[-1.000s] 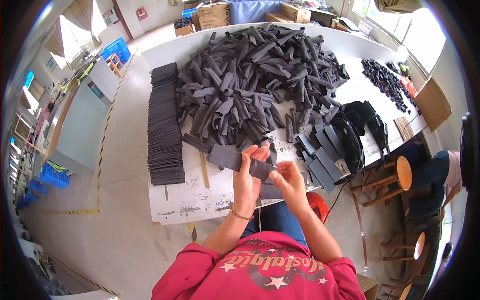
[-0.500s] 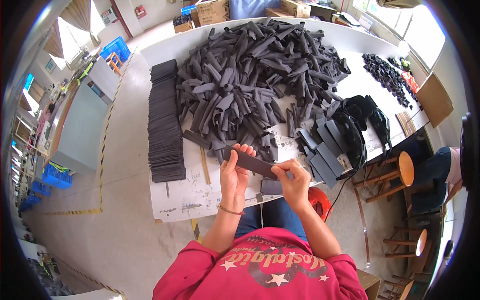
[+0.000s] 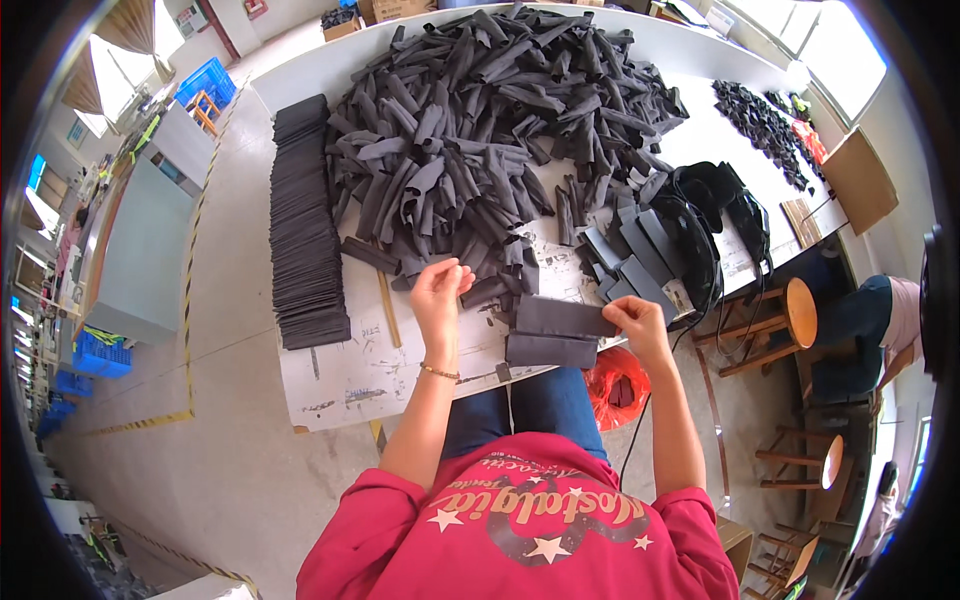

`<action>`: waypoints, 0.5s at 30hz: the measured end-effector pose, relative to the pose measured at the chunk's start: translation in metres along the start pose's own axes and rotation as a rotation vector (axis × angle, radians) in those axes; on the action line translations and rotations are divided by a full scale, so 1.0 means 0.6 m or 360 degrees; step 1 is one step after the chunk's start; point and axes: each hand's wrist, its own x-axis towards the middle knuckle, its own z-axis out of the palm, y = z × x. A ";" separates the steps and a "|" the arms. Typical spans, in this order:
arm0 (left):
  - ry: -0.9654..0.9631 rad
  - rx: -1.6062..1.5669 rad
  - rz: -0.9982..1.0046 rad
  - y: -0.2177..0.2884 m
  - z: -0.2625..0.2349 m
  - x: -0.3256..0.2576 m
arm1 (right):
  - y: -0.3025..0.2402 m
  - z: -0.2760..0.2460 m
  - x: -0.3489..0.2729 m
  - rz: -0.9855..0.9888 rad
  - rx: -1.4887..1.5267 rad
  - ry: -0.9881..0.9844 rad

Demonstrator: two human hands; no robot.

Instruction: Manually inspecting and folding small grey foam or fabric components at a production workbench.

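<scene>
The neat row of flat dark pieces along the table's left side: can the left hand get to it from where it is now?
Probably yes. The left hand is open and holds nothing, and only bare table and a thin wooden stick lie between it and the row of flat dark pieces.

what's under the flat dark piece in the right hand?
Under the flat piece pinched by the right hand lies a second dark piece on the white table. Whatever lies beneath both is covered.

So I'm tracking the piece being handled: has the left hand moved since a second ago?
Yes. The left hand let go of the dark piece and went forward-left, toward the big pile.
</scene>
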 end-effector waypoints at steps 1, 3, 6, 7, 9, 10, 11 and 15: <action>-0.0061 0.0418 0.0175 -0.017 -0.009 0.006 | 0.015 0.005 0.000 0.0017 -0.0153 -0.0030; -0.0162 0.1173 0.0431 -0.027 -0.002 0.007 | 0.034 0.014 -0.006 -0.0179 -0.0655 0.0167; -0.0344 0.1661 0.0836 -0.032 0.007 0.010 | 0.060 -0.016 0.006 -0.0419 -0.1085 0.0490; -0.0353 0.1586 0.0824 -0.034 0.014 0.010 | 0.071 -0.032 0.013 -0.0437 -0.1285 0.0641; -0.0388 0.1575 0.0805 -0.037 0.025 0.012 | 0.080 -0.046 0.025 -0.0446 -0.1440 0.0700; -0.0401 0.1575 0.0788 -0.040 0.031 0.012 | 0.084 -0.052 0.027 -0.0466 -0.1588 0.0738; -0.0417 0.1622 0.0807 -0.041 0.032 0.013 | 0.082 -0.051 0.031 -0.0432 -0.1629 0.0631; -0.0388 0.1663 0.0890 -0.053 0.034 0.023 | 0.084 -0.047 0.018 -0.0306 -0.1898 0.0404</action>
